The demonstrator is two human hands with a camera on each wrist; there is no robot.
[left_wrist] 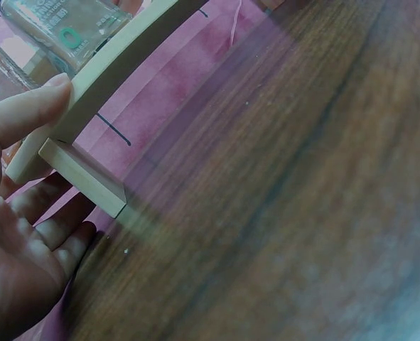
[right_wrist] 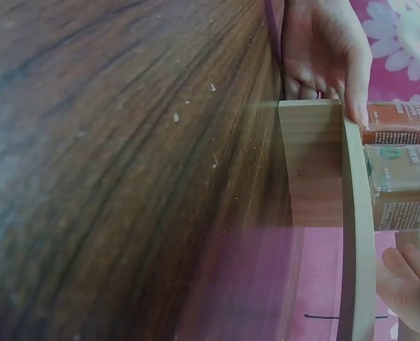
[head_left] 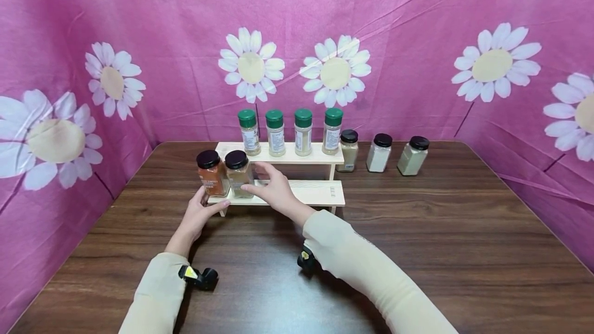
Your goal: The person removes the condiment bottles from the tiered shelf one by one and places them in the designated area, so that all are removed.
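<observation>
My left hand (head_left: 197, 215) grips the left end of the lower shelf of a two-tier wooden rack (head_left: 315, 192). Its thumb lies on the shelf's front edge, and the fingers reach below around the leg (left_wrist: 85, 177). Two black-capped spice jars stand side by side at that end: an orange-red jar (head_left: 214, 179) on the left, a brown-powder jar (head_left: 239, 177) beside it. My right hand (head_left: 276, 189) holds the brown-powder jar from its right side, thumb across the front and fingers toward the back. Part of the finger contact is hidden.
Several green-capped shakers (head_left: 303, 133) line the upper shelf. To the right of the rack, three black-capped jars stand on the wooden table (head_left: 441, 231): a beige one (head_left: 348, 153), a white one (head_left: 379, 154) and a pale green one (head_left: 412, 157). A pink flowered cloth (head_left: 399, 66) hangs behind.
</observation>
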